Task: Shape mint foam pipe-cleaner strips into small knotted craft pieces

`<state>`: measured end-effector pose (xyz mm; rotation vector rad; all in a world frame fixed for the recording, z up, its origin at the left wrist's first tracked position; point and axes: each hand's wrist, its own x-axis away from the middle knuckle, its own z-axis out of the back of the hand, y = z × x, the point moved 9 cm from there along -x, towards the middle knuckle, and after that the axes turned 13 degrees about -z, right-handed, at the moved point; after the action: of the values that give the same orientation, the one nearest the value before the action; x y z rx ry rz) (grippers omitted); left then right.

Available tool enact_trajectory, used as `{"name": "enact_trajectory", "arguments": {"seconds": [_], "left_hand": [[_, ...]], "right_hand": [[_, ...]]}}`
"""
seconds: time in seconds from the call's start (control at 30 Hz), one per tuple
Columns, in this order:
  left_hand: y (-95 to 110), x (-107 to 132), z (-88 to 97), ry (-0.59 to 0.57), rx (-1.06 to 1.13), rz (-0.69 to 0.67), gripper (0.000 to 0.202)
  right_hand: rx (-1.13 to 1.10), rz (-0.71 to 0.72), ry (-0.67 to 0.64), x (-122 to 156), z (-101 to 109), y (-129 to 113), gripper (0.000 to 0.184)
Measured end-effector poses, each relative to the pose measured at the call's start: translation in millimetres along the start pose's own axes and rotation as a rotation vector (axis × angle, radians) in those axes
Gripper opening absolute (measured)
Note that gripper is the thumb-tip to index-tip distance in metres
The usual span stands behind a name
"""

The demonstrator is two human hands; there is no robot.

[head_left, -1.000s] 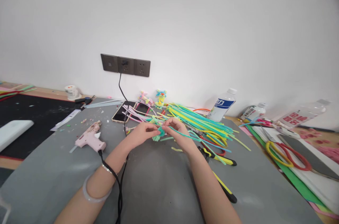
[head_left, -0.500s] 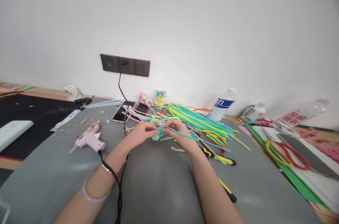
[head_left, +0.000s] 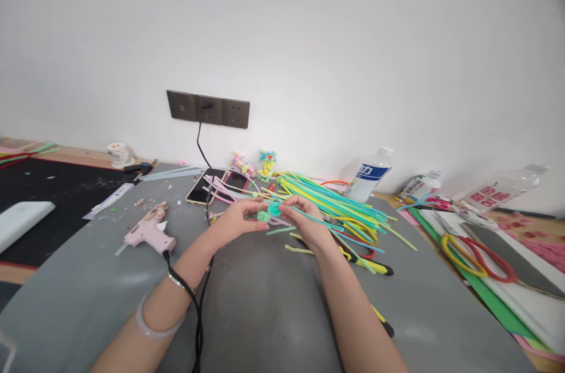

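Note:
My left hand [head_left: 238,221] pinches a small light-green fuzzy piece [head_left: 263,216] between thumb and fingers. Just to its right, my right hand [head_left: 308,225] grips a flat teal pipe cleaner coil [head_left: 274,209] at its edge. A teal strand trails rightward from around my right fingers. The coil and the green piece are side by side; whether they touch, I cannot tell. Behind my right hand lies a bundle of green, yellow and teal pipe cleaners [head_left: 331,199]. Lilac pipe cleaners [head_left: 219,188] spread out beyond my left hand.
A pink glue gun [head_left: 150,232] lies left, its black cord running beside my left arm. Phones [head_left: 199,187] and two small pipe cleaner figures [head_left: 267,165] are at the back. Yellow-black pliers [head_left: 379,267], a bottle [head_left: 369,176] and red-yellow scissors [head_left: 479,258] are on the right.
My hands have drawn slightly apart. The teal coil, earlier pinched between both hands over the green piece, has shifted up and right with my right hand.

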<state>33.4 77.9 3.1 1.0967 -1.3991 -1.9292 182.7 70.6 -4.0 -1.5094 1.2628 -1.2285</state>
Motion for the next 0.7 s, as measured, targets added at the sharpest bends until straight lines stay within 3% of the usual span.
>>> {"name": "enact_trajectory", "arguments": {"seconds": [0.13,0.3,0.7], "left_hand": [[3.6,-0.8,0.0,-0.007,-0.033,-0.045,0.046],[7.0,-1.3,6.3,0.053,-0.215,-0.105,0.038],[11.8,-3.1,14.3,0.147,-0.291,-0.216,0.035]], "right_hand": [[-0.069,-0.014,0.015,-0.8,3.1,0.2,0.039],[-0.093,-0.049,-0.028,1.5,-10.0,4.6,0.04],[-0.089,-0.02,-0.049,5.4,-21.5,4.7,0.035]]}}
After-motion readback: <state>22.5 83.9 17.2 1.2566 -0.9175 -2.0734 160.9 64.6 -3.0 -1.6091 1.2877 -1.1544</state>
